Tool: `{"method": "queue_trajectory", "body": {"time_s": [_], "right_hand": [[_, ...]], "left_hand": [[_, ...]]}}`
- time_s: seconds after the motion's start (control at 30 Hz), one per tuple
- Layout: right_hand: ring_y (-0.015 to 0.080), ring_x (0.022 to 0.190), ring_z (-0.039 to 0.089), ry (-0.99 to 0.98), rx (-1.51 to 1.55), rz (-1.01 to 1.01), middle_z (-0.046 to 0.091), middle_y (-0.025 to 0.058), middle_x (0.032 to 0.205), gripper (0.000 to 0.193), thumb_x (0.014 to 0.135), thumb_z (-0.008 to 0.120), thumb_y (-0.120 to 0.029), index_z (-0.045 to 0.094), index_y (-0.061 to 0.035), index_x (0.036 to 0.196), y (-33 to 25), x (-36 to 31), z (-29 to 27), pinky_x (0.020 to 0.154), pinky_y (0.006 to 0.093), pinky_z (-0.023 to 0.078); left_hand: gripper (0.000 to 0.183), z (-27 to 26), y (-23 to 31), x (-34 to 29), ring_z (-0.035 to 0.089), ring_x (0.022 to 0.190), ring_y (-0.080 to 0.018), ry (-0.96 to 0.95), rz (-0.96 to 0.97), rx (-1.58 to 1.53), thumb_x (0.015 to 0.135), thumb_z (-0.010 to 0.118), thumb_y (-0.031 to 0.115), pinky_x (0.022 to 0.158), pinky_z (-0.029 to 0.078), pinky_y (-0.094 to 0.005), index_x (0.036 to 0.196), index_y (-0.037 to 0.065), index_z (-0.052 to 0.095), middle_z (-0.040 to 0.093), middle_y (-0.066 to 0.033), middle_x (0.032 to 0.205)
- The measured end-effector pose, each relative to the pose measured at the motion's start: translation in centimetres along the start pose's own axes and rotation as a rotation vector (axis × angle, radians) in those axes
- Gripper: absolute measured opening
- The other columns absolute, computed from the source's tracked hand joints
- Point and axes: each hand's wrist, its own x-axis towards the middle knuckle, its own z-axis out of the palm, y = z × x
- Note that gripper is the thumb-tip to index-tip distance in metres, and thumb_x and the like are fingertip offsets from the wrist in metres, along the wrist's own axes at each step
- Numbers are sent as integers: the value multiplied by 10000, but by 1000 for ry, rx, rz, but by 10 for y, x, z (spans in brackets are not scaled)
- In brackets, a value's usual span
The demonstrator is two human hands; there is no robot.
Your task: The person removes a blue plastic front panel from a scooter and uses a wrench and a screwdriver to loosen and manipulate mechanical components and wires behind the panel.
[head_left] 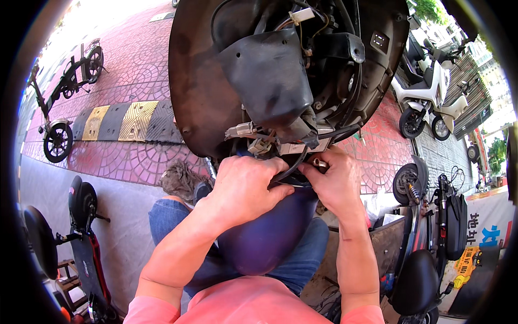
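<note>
Pink shirt nearest. Scooter shell, dusty brown-black, wires bared, just beyond left hand, right hand. Fingers curled at black cable and metal part; whether clamped, cannot tell.

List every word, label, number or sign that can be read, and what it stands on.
White flat panel at the right: large dark and blue characters, wording not copied here.
Yellow plate-like piece below it: dark characters, likewise not copied.
Small dark rectangular inset on the brown-black curved plastic shell: pale marks, too small to read.
</note>
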Motion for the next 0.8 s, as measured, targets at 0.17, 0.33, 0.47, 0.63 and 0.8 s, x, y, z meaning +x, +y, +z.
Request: {"method": "queue_trajectory", "body": {"time_s": [0.17,0.33,0.47,0.63,0.8], "right_hand": [[390,886,743,-43,19,25,754,151,921,239,844,840,-257,850,-49,962,0,1,-3,799,495,569],[382,887,743,-53,-18,31,748,153,921,236,850,832,-260,851,-51,959,-1,1,-3,797,488,570],[380,877,743,-69,79,52,742,155,913,241,852,835,-265,849,-46,952,2,0,-2,791,484,568],[382,867,743,-39,-3,26,745,153,916,237,861,825,-268,851,-56,963,-2,-2,-1,788,488,568],[387,889,742,-35,0,14,744,151,918,235,864,824,-269,848,-56,962,-1,-1,-1,795,495,568]], "left_hand": [[370,-1,1,2,722,770,-439,-12,-11,23,856,878,376,684,549,-522,1032,67,777,722,-191,757],[374,-1,2,2,714,760,-444,-4,-18,-15,858,873,397,680,542,-531,974,65,748,712,-189,741],[366,0,0,2,708,748,-444,-11,6,19,868,864,397,673,535,-537,951,67,731,702,-182,724],[328,-6,7,2,749,811,-418,-110,-25,59,902,819,376,747,561,-538,1050,86,776,752,-191,789],[319,1,6,0,713,762,-445,-48,4,53,892,840,368,689,537,-545,943,78,719,711,-181,732]]}}
